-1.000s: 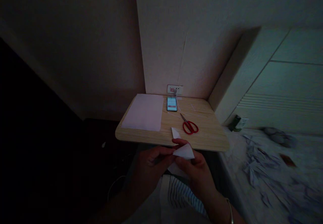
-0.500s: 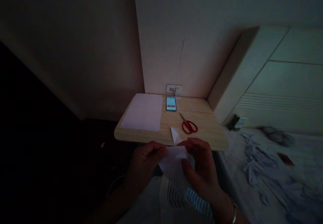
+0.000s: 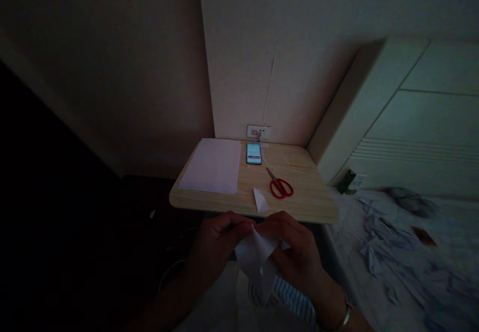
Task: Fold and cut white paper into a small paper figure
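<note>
Both hands hold a piece of white paper in front of the table's near edge, above my lap. My left hand pinches its upper left edge between thumb and fingers. My right hand is closed on its upper right side, with fingertips close to those of the left. The paper is bent, with a raised crease running down its middle. Just beyond the hands, a small folded paper piece lies by the table's front edge. Scissors with red handles rest behind it to the right, blades pointing away.
A stack of white paper sheets covers the left of the wooden table. A lit phone lies at the back below a wall socket. At the right is a bed with crumpled cloth on it.
My right hand has come in towards the left and closed on the paper's top edge. The paper, flatter before, is now creased down the middle. Things on the table have not moved.
</note>
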`<state>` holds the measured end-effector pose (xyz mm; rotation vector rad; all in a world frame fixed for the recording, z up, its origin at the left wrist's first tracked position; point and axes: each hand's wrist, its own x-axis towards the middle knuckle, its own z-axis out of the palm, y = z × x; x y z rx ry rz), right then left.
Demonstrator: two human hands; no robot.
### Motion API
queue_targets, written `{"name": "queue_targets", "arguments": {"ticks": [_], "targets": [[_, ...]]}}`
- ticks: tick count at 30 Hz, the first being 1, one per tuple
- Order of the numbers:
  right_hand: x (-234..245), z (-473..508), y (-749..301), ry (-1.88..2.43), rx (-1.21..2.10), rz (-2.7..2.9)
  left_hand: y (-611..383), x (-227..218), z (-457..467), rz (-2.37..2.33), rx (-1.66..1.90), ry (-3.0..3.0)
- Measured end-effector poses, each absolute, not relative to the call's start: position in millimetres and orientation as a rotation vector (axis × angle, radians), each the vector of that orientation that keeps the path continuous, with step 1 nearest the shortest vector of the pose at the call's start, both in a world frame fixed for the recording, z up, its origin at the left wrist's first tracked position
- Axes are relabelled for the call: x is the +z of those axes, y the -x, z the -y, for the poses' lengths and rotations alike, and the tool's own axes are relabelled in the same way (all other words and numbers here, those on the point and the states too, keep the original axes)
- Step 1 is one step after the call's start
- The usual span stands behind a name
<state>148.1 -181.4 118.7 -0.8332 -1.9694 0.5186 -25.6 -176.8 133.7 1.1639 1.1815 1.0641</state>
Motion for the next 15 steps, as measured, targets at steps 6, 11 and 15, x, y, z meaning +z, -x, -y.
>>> {"name": "queue_targets", "arguments": {"ticks": [6, 11, 15], "targets": [[113.8, 182.5, -150.7, 0.814, 0.319, 2.063, 23.8, 132.9, 179.2, -1.165, 1.072, -1.093], [117.1, 184.1, -150.7, 0.825, 0.246, 2.111, 23.6, 132.1, 178.7, -1.145, 1.053, -1.087], [118.5, 188.0, -149.6, 0.885, 0.071, 2.075, 22.5, 134.3, 177.6, -1.141, 1.068, -1.083]]}}
